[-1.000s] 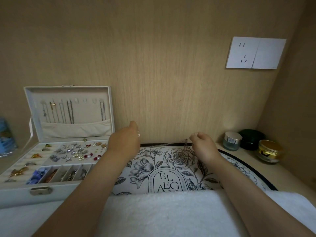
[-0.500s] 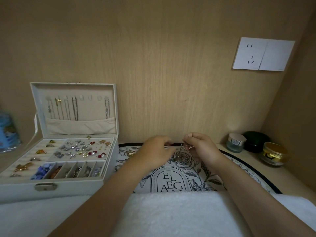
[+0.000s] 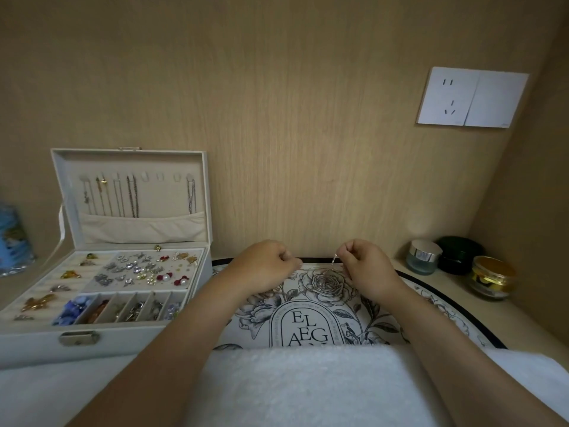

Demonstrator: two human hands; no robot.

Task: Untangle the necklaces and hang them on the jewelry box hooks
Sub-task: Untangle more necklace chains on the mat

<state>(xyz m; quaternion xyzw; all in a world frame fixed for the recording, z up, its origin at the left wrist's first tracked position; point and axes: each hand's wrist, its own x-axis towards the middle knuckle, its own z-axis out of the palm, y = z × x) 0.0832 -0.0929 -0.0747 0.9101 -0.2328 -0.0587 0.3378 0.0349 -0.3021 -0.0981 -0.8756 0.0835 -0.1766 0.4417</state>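
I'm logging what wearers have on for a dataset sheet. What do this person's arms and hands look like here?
The left forearm and right forearm are bare down to the frame's lower edge, and no sleeve shows. The left hand and right hand are ungloved, with no watch or bracelet at either wrist. Any ring is too small to tell.

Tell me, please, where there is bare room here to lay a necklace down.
The white towel along the near edge is bare, as is the floral mat right of the right hand pinching the necklace. The jewelry box tray is crowded, and three jars fill the right corner.
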